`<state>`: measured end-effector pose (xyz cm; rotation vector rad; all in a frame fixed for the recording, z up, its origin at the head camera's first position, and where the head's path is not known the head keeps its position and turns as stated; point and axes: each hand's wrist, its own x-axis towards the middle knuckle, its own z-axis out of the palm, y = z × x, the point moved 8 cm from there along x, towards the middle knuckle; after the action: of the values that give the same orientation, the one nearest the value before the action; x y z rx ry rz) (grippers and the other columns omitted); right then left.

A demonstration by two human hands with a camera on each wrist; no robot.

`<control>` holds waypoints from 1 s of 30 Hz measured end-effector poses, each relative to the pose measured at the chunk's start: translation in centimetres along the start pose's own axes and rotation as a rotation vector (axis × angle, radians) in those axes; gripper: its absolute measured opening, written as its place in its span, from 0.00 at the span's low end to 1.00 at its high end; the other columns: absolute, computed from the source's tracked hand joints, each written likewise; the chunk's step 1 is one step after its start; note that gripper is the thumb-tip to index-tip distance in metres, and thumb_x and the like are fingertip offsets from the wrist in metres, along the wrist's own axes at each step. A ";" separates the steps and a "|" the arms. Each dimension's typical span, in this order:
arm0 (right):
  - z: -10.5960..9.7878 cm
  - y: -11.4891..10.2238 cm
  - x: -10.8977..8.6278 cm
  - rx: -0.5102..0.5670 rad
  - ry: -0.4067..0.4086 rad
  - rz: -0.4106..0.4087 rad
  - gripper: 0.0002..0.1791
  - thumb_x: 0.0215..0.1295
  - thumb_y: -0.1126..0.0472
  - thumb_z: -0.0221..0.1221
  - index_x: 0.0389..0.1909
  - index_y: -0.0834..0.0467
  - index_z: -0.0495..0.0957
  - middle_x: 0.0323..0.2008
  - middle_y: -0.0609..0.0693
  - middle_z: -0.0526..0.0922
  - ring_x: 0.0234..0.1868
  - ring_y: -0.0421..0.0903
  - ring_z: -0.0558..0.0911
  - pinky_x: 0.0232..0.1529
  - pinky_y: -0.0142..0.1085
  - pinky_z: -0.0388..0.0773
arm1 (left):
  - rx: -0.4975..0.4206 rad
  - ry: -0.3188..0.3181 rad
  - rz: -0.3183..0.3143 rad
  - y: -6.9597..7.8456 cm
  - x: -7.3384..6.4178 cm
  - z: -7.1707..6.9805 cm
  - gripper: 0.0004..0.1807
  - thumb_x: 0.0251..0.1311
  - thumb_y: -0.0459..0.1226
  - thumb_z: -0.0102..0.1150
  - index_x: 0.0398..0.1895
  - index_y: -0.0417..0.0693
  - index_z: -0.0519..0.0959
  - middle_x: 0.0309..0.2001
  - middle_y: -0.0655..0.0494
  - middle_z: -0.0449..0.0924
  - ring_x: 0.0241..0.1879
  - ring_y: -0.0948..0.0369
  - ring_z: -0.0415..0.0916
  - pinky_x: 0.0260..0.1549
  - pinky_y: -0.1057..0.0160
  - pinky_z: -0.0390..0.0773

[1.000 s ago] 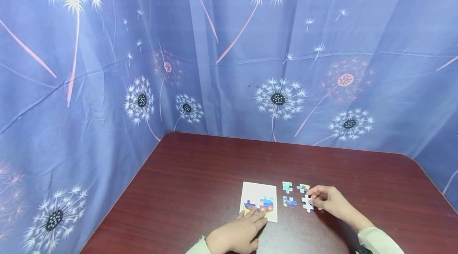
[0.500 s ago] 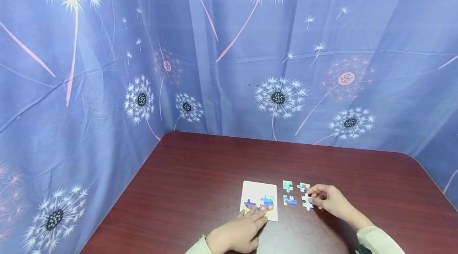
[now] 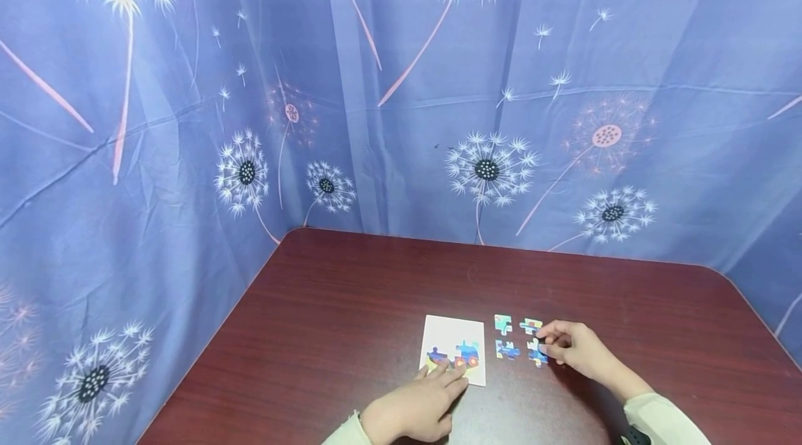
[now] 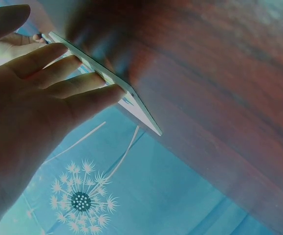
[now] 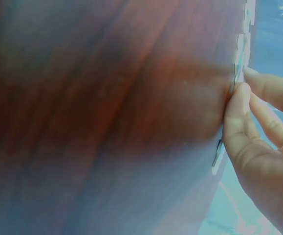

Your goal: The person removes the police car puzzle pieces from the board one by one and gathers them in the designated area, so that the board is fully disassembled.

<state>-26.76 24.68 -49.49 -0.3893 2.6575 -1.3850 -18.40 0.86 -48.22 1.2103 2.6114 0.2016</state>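
In the head view my left hand [image 3: 418, 406] lies with spread, straight fingers on the near edge of a white puzzle board [image 3: 452, 329]. Joined pieces with a colourful vehicle picture show on the board, partly hidden under the fingertips. The left wrist view has those fingers [image 4: 86, 87] along the edge of the board [image 4: 142, 116]. To the right, my right hand [image 3: 580, 353] pinches a jigsaw piece [image 3: 535, 353] by its right side between thumb and curled fingers. The right wrist view shows the thumb [image 5: 238, 110] against that piece's edge, low over the table.
Three more loose pieces lie beside the board: a green one [image 3: 503, 324], a blue one [image 3: 506, 349] and a multicoloured one [image 3: 530, 326]. They sit on a dark red wooden table [image 3: 351, 292]. A blue dandelion-print curtain [image 3: 401, 152] hangs along its back and left sides.
The piece at my right fingers looked mostly white with glare before and now shows its blue picture, so its tilt has changed. Both hands have stayed in place.
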 end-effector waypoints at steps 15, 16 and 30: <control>0.7 -3.1 1.3 -0.031 0.015 -0.174 0.10 0.60 0.69 0.63 0.42 0.67 0.80 0.30 0.50 0.78 0.26 0.36 0.76 0.22 0.29 0.74 | 0.001 -0.002 -0.013 0.0 0.0 0.0 0.33 0.57 0.40 0.57 0.69 0.48 0.66 0.71 0.56 0.59 0.71 0.52 0.56 0.61 0.47 0.68; 0.8 -3.4 1.4 -0.029 0.014 -0.182 0.11 0.60 0.68 0.63 0.42 0.67 0.80 0.30 0.49 0.78 0.26 0.36 0.76 0.22 0.29 0.74 | 0.003 0.000 -0.015 0.0 0.0 0.0 0.33 0.57 0.40 0.57 0.69 0.48 0.66 0.71 0.56 0.60 0.70 0.52 0.56 0.61 0.47 0.68; 4.8 -6.2 3.5 0.018 -0.077 -0.221 0.14 0.61 0.65 0.63 0.46 0.67 0.80 0.33 0.50 0.79 0.31 0.36 0.78 0.29 0.30 0.76 | 0.011 -0.001 -0.015 -0.1 0.0 0.0 0.34 0.55 0.40 0.59 0.69 0.48 0.66 0.72 0.57 0.58 0.71 0.53 0.55 0.60 0.47 0.69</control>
<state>-28.04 16.56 -47.13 -0.7384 2.6025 -1.4175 -18.48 0.85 -48.23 1.1936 2.6228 0.1844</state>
